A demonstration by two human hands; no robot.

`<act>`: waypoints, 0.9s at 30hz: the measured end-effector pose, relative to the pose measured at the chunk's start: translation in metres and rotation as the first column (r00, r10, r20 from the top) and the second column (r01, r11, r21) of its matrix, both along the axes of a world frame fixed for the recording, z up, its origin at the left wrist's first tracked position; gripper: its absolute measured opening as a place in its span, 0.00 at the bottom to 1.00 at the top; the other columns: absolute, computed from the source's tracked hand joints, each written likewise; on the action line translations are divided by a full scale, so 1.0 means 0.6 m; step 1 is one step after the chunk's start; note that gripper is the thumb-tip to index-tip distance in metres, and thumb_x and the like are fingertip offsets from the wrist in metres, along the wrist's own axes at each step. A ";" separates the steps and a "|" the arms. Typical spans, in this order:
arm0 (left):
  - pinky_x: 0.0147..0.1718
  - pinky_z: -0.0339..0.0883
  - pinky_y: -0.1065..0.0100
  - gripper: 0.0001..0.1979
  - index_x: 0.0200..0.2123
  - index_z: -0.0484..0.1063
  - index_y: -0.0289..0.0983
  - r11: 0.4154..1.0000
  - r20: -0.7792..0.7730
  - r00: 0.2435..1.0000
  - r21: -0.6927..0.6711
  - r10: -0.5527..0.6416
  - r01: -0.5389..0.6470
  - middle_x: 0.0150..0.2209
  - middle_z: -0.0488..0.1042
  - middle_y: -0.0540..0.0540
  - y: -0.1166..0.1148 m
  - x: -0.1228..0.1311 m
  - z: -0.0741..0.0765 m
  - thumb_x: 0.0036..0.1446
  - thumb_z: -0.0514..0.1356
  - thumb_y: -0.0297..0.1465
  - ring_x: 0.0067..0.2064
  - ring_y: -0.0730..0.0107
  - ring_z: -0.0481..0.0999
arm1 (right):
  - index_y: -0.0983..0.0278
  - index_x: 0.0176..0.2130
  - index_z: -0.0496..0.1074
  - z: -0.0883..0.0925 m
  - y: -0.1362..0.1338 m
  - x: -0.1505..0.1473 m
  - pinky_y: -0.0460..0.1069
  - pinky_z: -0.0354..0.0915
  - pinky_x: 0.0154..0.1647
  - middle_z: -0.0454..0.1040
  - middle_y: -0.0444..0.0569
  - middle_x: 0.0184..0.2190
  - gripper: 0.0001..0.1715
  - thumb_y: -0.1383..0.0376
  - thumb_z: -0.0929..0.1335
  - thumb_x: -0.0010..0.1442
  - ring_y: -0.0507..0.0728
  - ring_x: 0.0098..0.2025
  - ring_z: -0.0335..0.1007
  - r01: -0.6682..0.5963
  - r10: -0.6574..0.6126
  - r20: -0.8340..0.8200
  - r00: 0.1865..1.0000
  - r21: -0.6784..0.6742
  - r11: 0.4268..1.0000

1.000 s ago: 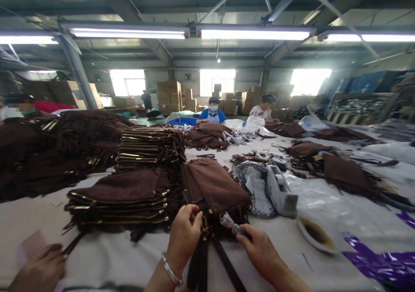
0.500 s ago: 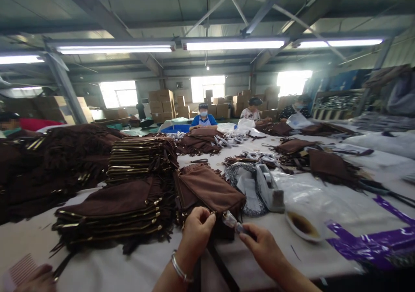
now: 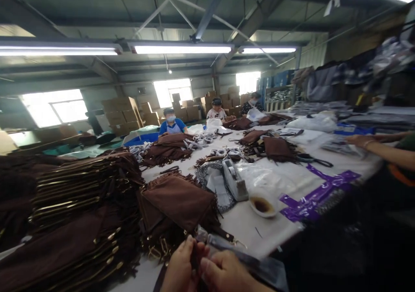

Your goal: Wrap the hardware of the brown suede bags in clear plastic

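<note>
While close together at the near middle, shows left hand [image 3: 181,264] and right hand [image 3: 225,268] with fingers curled inward, almost meeting. Cannot tell object or firmness of either grip, owing to overlapping fingers and blur. Shows clear plastic sleeve [image 3: 251,257] just beside the hands, extending right. Beyond that, note dark strap [image 3: 224,234] ending near a metal hook [image 3: 240,243]. Judge step in hand as fine two-handed fingertip work beside sleeve and strap; seems to call next for a steady pinch, free of fringe and hook. Farther out, lists brown fringed bags [image 3: 181,201] on pale table [image 3: 244,228], zipped stack [image 3: 68,197] at left, tape dispenser [image 3: 234,181] beyond, white dish [image 3: 266,214] and purple film [image 3: 311,201] at right.
</note>
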State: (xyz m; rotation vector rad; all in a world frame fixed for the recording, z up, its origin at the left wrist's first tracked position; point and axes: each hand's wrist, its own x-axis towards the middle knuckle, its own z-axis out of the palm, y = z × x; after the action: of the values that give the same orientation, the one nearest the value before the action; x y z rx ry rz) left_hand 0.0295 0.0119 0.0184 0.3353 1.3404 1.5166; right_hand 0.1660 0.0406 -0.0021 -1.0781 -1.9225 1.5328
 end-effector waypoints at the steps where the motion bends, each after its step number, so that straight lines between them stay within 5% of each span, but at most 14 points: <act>1: 0.35 0.74 0.63 0.11 0.26 0.75 0.36 0.999 -0.023 0.999 0.012 -0.034 0.034 0.28 0.78 0.41 0.002 0.009 -0.004 0.56 0.62 0.36 0.33 0.63 0.79 | 0.66 0.20 0.71 0.001 -0.005 -0.007 0.45 0.55 0.20 0.70 0.46 0.17 0.26 0.51 0.65 0.59 0.51 0.20 0.63 -0.003 0.000 -0.032 0.999 -0.082 0.997; 6: 0.39 0.71 0.65 0.15 0.29 0.78 0.34 0.984 -0.075 0.987 0.107 -0.139 0.146 0.31 0.79 0.41 0.002 0.024 -0.021 0.56 0.61 0.40 0.36 0.62 0.77 | 0.67 0.21 0.70 -0.005 -0.004 -0.017 0.44 0.54 0.20 0.69 0.44 0.18 0.16 0.58 0.69 0.52 0.50 0.21 0.63 0.159 -0.177 -0.102 0.979 -0.167 0.973; 13: 0.32 0.70 0.68 0.14 0.32 0.77 0.31 0.957 0.181 0.958 0.228 -0.222 0.179 0.30 0.78 0.42 -0.007 0.013 -0.035 0.54 0.64 0.39 0.31 0.67 0.76 | 0.65 0.21 0.66 -0.010 0.006 -0.021 0.44 0.52 0.17 0.65 0.42 0.14 0.15 0.56 0.66 0.48 0.48 0.15 0.57 0.107 -0.179 -0.211 0.961 -0.314 0.943; 20: 0.41 0.73 0.66 0.10 0.35 0.79 0.31 0.975 0.289 0.938 0.171 -0.190 0.145 0.37 0.81 0.38 -0.011 -0.001 -0.029 0.52 0.67 0.33 0.40 0.62 0.80 | 0.64 0.25 0.64 -0.022 0.008 -0.028 0.43 0.53 0.16 0.67 0.42 0.17 0.21 0.49 0.66 0.50 0.47 0.15 0.58 0.095 -0.202 -0.239 0.950 -0.393 0.914; 23: 0.41 0.74 0.65 0.13 0.33 0.79 0.33 0.987 0.256 0.957 0.117 -0.136 0.109 0.35 0.82 0.39 0.001 -0.004 -0.044 0.44 0.72 0.34 0.40 0.58 0.81 | 0.65 0.27 0.65 -0.021 0.013 -0.033 0.43 0.54 0.17 0.66 0.41 0.17 0.21 0.49 0.65 0.52 0.48 0.15 0.58 0.090 -0.176 -0.235 0.956 -0.339 0.937; 27: 0.41 0.76 0.60 0.21 0.31 0.80 0.33 0.996 0.135 0.988 0.054 -0.081 0.074 0.33 0.82 0.39 0.016 -0.011 -0.073 0.34 0.76 0.40 0.42 0.51 0.81 | 0.64 0.21 0.63 -0.014 0.022 -0.035 0.43 0.53 0.21 0.65 0.41 0.17 0.12 0.63 0.67 0.52 0.48 0.21 0.60 0.122 -0.126 -0.094 0.987 -0.051 0.991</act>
State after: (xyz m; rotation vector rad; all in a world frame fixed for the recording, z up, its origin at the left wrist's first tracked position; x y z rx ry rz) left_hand 0.0226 0.0217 -0.0255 0.3053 1.1711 1.4820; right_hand 0.1451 0.0539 -0.0104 -1.0999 -1.7307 1.5368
